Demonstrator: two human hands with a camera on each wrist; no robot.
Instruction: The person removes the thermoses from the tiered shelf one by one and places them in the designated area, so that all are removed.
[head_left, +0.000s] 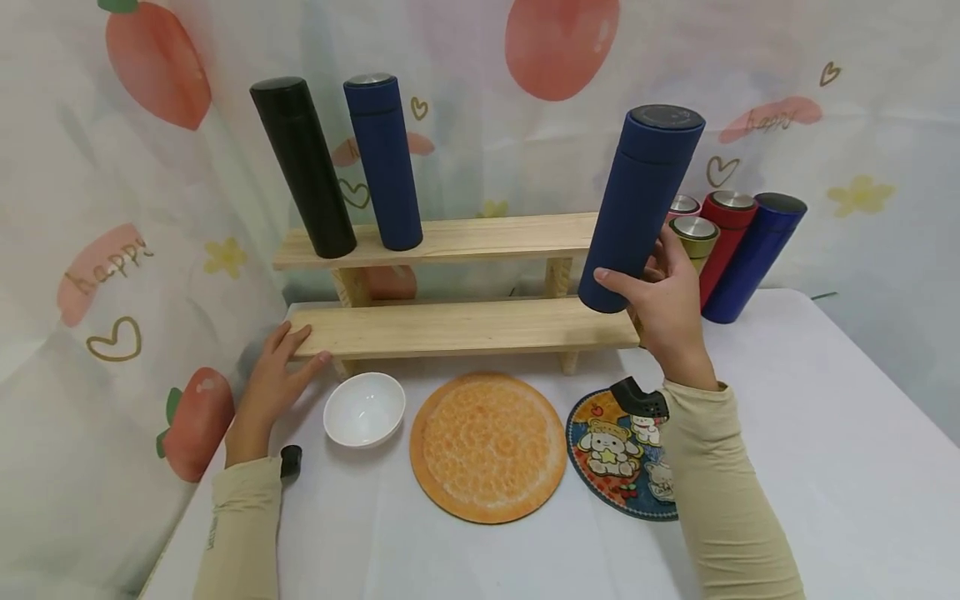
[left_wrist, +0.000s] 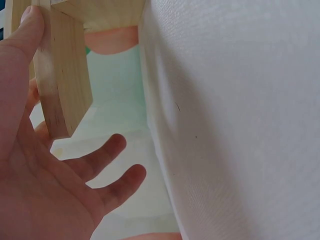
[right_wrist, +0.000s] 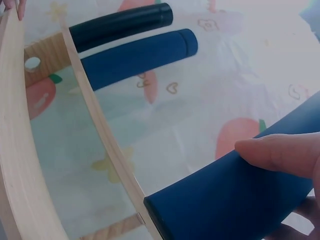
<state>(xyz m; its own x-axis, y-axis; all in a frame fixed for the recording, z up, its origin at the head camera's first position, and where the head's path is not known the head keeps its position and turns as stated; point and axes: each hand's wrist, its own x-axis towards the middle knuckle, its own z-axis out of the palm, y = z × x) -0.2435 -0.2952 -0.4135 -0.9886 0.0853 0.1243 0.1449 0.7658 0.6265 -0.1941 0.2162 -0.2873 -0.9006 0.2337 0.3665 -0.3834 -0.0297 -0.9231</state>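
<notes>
Currently | right hand point(head_left: 670, 307) raised, gripping tilted blue bottle point(head_left: 637, 208) | left hand point(head_left: 270, 385) outstretched, pinching lower shelf point(head_left: 465, 325) at its left end

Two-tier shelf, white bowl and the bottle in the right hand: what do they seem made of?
Shelf: pale, apparently unvarnished wood, with grain showing.
White bowl: glossy with bright reflections, probably ceramic, though plastic is possible.
Bottle in the right hand: matte blue finish without sharp highlights; perhaps coated metal, but no bare metal shows.
</notes>
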